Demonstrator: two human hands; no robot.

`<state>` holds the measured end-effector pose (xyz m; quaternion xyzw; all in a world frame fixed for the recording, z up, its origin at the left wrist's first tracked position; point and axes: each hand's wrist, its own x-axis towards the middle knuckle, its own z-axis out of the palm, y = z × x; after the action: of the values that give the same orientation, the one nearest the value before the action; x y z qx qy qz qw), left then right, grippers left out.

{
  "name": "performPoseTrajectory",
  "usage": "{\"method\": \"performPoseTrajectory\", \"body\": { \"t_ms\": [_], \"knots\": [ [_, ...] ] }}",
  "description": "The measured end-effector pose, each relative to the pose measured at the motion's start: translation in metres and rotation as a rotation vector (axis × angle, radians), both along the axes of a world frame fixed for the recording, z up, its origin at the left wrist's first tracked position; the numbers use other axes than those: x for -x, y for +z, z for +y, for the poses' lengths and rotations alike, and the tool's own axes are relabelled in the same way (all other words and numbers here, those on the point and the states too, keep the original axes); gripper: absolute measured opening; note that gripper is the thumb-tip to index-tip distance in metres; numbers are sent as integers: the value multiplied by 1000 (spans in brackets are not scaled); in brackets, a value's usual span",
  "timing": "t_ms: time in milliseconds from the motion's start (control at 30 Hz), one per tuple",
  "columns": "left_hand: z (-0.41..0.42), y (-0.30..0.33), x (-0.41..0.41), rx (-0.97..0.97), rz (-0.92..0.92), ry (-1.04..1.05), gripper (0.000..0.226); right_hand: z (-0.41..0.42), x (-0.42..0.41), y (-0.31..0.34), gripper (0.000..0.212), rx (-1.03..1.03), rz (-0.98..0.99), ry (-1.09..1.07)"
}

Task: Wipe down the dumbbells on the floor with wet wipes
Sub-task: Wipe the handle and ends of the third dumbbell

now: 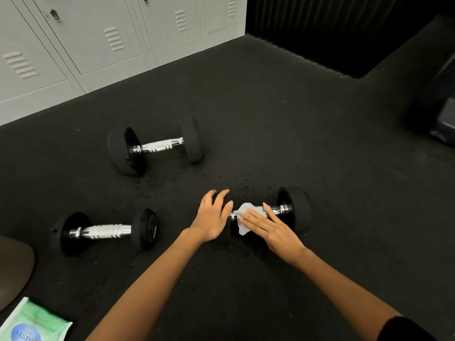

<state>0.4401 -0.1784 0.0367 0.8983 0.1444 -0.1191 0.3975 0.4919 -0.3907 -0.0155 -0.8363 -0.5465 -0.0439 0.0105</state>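
Note:
Three black dumbbells with chrome handles lie on the dark rubber floor. The nearest right dumbbell (293,210) has a white wet wipe (243,219) draped over its handle. My right hand (270,230) presses the wipe onto the handle with straight fingers. My left hand (213,216) rests with spread fingers on that dumbbell's left weight, which it mostly hides. A second dumbbell (103,231) lies at the left and a third dumbbell (157,145) lies farther back.
A green pack of wet wipes (32,323) lies at the bottom left corner. Grey lockers (98,45) line the back left wall. A brown rounded object (12,267) sits at the left edge. Dark gym equipment (443,124) stands at the right edge.

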Motion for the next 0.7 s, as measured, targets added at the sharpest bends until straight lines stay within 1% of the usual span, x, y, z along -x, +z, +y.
{"method": "performPoseTrajectory", "body": {
  "t_ms": [67, 167, 200, 267, 333, 400, 533, 600, 633, 700],
  "knots": [
    [0, 0, 0, 2, 5, 3, 49, 10, 5, 1, 86, -83, 98, -107],
    [0, 0, 0, 9, 10, 4, 49, 35, 5, 5, 54, -234, 227, -282],
    [0, 0, 0, 10, 13, 2, 50, 43, 4, 8, 44, -256, 255, -331],
    [0, 0, 0, 10, 15, -4, 50, 56, 0, 13, 30, -233, 268, -418],
    [1, 1, -1, 6, 18, -12, 50, 68, -7, 22, 28, -154, 274, -489],
    [1, 1, -1, -4, 22, -17, 50, 77, -14, 32, 33, -51, 335, -541],
    [0, 0, 0, -40, 22, -28, 50, 89, -24, 41, 39, 159, 406, -516],
    [1, 0, 0, -44, 32, -29, 50, 92, -24, 43, 37, 157, 468, -506],
    [1, -1, 0, -45, 34, -29, 50, 93, -22, 42, 36, 133, 468, -498],
    [1, -1, -1, -53, 30, -27, 50, 91, -14, 39, 34, 47, 403, -457]
  ]
}}
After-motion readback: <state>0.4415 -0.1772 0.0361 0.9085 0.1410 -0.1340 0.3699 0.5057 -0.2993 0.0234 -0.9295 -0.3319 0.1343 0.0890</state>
